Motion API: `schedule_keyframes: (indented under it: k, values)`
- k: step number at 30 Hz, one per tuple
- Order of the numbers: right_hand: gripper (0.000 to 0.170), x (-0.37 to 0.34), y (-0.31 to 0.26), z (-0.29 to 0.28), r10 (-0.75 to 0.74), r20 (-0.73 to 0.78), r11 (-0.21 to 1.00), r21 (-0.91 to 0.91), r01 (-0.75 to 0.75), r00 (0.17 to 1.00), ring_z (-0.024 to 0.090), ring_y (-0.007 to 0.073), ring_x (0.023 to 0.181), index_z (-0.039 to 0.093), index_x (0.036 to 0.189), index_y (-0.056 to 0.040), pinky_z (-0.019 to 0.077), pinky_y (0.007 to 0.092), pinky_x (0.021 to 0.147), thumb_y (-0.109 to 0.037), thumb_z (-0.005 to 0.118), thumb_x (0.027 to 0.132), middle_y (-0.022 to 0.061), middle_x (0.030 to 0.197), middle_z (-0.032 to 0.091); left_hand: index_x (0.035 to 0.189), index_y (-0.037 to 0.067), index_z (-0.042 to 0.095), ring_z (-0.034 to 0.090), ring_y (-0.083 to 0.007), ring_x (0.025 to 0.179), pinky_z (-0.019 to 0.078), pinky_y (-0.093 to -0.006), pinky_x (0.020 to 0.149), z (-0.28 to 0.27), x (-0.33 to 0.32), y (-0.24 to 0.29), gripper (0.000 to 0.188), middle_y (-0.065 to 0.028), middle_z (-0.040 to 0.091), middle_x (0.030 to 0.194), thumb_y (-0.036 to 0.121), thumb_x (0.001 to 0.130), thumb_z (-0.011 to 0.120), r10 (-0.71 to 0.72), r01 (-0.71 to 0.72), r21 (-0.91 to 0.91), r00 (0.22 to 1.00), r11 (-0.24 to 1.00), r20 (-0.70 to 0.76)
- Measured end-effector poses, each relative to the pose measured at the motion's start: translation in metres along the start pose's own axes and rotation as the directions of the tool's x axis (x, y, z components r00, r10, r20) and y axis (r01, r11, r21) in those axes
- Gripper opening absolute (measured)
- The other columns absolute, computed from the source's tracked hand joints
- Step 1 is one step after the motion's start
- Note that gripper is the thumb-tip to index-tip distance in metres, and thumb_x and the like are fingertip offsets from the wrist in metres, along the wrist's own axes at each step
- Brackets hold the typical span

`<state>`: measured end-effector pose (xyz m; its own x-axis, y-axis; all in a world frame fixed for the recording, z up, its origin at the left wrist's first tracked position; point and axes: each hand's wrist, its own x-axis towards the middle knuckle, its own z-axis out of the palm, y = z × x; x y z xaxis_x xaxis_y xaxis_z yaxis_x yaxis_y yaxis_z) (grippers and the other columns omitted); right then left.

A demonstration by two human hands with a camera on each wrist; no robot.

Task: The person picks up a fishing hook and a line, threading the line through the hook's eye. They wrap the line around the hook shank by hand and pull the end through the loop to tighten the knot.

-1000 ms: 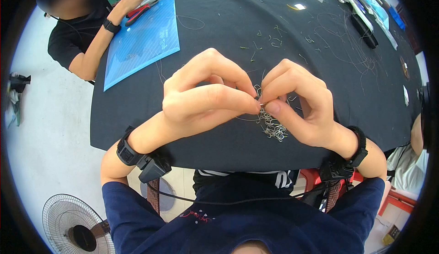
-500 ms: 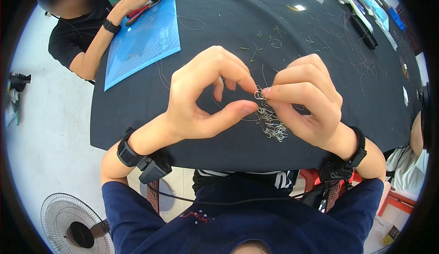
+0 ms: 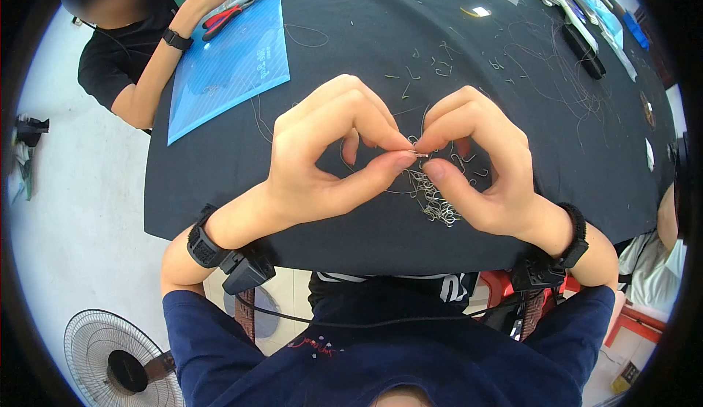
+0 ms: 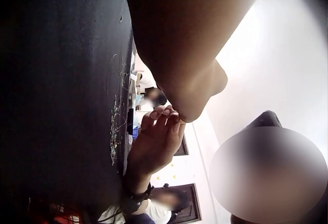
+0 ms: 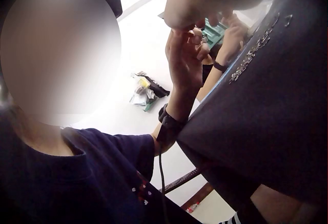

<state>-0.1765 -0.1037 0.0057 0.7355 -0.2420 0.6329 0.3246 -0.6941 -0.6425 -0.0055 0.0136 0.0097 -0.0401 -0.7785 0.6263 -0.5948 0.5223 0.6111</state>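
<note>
The head view showed a thin, shiny metal piece [image 3: 419, 155] between your fingertips, above the tabletop [image 3: 212, 195]. Your left hand [image 3: 299, 158] pinched it between thumb and index finger. Your right hand [image 3: 514, 169] curved round to meet it, index fingertip at the piece, thumb just below; whether it gripped too, you couldn't tell. The visible sliver's long axis ran roughly left to right, from your left fingertips toward your right hand; which way any bend pointed was hidden.

Just below lay a tangled heap of silvery, curved wire hooks [image 3: 439, 208] on soft black cloth. Farther out, loose thin wire [image 3: 578, 88] looped to the right, and a ribbed, translucent blue folder [image 3: 234, 77] lay to the left, near red-handled pliers [image 3: 222, 22].
</note>
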Motion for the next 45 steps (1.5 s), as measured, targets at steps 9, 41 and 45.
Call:
schedule_keyframes:
  k: [9, 41, 45]
  values:
    - [0.007, -0.005, 0.005, 0.003, 0.101, 0.018, 0.984, 0.148, -0.103, 0.995, 0.051, 0.0106, 0.065, 0.06, 0.082, -0.005, 0.032, 0.0228, 0.05, -0.004, 0.063, 0.075, 0.0021, 0.08, 0.057, 0.079, 0.003, 0.061, 0.048, -0.0114, 0.062, 0.0363, -0.0231, 0.057, 0.0, 0.0, -0.001, 0.012, -0.0046, 0.057, 0.074, 0.001, 0.073, 0.072, 0.067, -0.066, 0.06, 0.998, 0.996, -0.003]
    - [0.019, -0.006, 0.011, 0.007, 0.072, -0.056, 0.969, 0.241, -0.056, 0.996, 0.054, 0.0123, 0.071, 0.057, 0.093, -0.0013, 0.041, 0.0232, 0.058, 0.003, 0.062, 0.075, 0.0052, 0.086, 0.057, 0.079, 0.001, 0.059, 0.053, -0.0013, 0.067, 0.042, -0.0147, 0.054, 0.003, -0.002, -0.002, 0.015, 0.0003, 0.059, 0.075, 0.013, 0.084, 0.067, -0.498, 0.522, -0.509, 0.845, 0.684, 0.198]
    - [0.022, -0.007, 0.012, 0.008, 0.053, -0.052, 0.972, 0.23, -0.039, 0.997, 0.056, 0.0141, 0.073, 0.056, 0.092, -0.0017, 0.0431, 0.0245, 0.06, 0.005, 0.066, 0.074, 0.0059, 0.086, 0.058, 0.078, 0.002, 0.059, 0.054, -0.0015, 0.068, 0.0432, -0.0151, 0.056, 0.005, 0.0, 0.0, 0.016, -0.0007, 0.06, 0.076, 0.014, 0.084, 0.067, -0.545, 0.568, -0.554, 0.807, 0.609, 0.228]
